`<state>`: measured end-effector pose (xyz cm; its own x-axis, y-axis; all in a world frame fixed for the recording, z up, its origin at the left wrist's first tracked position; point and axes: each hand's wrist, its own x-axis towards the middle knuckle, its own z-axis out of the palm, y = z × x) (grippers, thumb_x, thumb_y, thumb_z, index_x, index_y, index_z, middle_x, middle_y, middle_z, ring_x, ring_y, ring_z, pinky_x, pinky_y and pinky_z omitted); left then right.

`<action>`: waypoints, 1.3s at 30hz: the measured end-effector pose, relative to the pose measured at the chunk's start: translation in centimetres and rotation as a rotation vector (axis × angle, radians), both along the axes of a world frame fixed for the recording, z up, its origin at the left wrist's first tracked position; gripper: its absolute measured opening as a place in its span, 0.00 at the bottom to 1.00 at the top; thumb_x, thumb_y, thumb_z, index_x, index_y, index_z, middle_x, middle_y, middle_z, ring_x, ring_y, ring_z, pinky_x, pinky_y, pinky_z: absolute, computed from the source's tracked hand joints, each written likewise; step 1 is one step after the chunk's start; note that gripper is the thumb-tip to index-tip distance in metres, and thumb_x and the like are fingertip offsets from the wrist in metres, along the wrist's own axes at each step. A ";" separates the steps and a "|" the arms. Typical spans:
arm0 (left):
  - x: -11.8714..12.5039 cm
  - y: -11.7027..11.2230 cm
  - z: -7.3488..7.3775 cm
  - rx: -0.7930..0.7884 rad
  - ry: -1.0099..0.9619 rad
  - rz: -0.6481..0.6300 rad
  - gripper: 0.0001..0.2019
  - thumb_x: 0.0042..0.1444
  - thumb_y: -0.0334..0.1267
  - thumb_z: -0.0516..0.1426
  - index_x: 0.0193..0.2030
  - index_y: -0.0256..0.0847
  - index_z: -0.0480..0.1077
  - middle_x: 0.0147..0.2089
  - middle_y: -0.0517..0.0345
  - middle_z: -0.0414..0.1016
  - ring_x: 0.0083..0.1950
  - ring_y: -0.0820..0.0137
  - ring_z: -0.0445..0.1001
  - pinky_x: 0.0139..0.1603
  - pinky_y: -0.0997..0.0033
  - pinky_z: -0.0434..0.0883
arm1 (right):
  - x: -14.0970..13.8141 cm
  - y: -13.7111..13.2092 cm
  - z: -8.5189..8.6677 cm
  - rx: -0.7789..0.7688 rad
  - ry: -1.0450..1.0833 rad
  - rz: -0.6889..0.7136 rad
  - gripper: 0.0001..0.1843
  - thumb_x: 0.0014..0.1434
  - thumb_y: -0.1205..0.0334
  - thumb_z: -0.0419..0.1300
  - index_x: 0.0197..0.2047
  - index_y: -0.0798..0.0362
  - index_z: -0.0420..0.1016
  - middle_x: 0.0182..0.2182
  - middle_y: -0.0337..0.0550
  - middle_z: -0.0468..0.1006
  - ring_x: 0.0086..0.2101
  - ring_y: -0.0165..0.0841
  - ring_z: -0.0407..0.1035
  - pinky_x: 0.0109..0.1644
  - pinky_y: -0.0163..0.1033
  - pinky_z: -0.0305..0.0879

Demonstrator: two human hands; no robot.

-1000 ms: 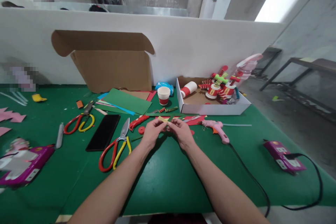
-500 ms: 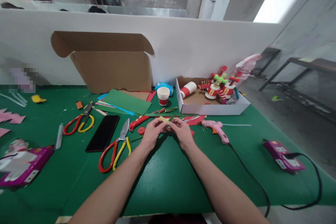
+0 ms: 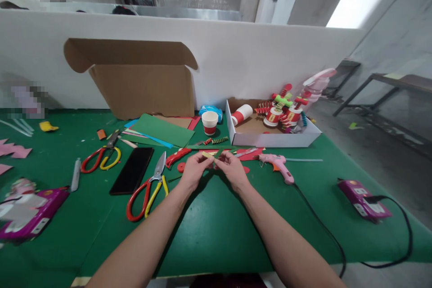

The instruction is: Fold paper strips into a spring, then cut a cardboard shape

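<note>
left hand (image 3: 193,172) is pinching a yellow strip (image 3: 207,155), thin flat paper, between thumb and fingertips. right hand (image 3: 235,172) is meeting it, fingers closed in a pinch on a green strip (image 3: 219,152), also narrow paper, its free end sticking up past the fingertips. can't tell how the two strips are joining; the fingers are hiding that spot. both strips are sitting just above the smooth green table (image 3: 212,234), near its middle.

red disc (image 3: 181,167) is lying just left of the left hand. red-handled knife (image 3: 178,157) is lying behind that. scissors (image 3: 157,180) with steel blades and looped red and yellow handles are lying slightly open beside the left forearm. phone (image 3: 132,171), flat glossy black slab, is resting further left.

behind the hands, pleated paper springs (image 3: 219,141) are lying near a red and white paper cup (image 3: 209,123), tapered, standing upright. flat green sheet (image 3: 165,130) is topping a loose paper stack. shallow white carton (image 3: 276,140) is holding a tipped cup and spring-limbed paper figures. pink plastic glue gun (image 3: 278,164) is lying right of the right hand, translucent stick (image 3: 305,160) poking out its back.
</note>
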<state>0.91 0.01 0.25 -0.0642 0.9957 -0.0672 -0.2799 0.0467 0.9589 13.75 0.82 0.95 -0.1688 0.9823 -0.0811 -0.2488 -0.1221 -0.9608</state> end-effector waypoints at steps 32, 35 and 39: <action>0.4 -0.5 0.7 -0.013 0.129 -0.004 0.13 0.39 0.45 0.66 0.25 0.37 0.72 0.23 0.61 0.71 0.25 0.75 0.67 0.30 0.74 0.65 | 0.2 0.0 0.1 -0.123 0.067 -0.098 0.17 0.34 0.54 0.73 0.26 0.53 0.75 0.23 0.35 0.75 0.23 0.27 0.68 0.34 0.37 0.67; 0.4 -0.5 0.7 0.006 0.192 0.007 0.12 0.39 0.44 0.66 0.25 0.37 0.72 0.24 0.60 0.72 0.26 0.74 0.68 0.30 0.74 0.65 | 0.3 0.1 0.0 -0.179 0.154 -0.063 0.19 0.30 0.55 0.75 0.24 0.53 0.74 0.22 0.35 0.75 0.24 0.27 0.68 0.37 0.37 0.68; 0.4 -0.4 0.6 0.001 0.182 0.018 0.13 0.39 0.45 0.66 0.26 0.37 0.72 0.24 0.60 0.73 0.26 0.73 0.69 0.32 0.73 0.67 | 0.4 0.1 0.1 -0.268 0.222 -0.019 0.20 0.29 0.55 0.76 0.25 0.54 0.75 0.22 0.35 0.75 0.24 0.25 0.68 0.37 0.35 0.68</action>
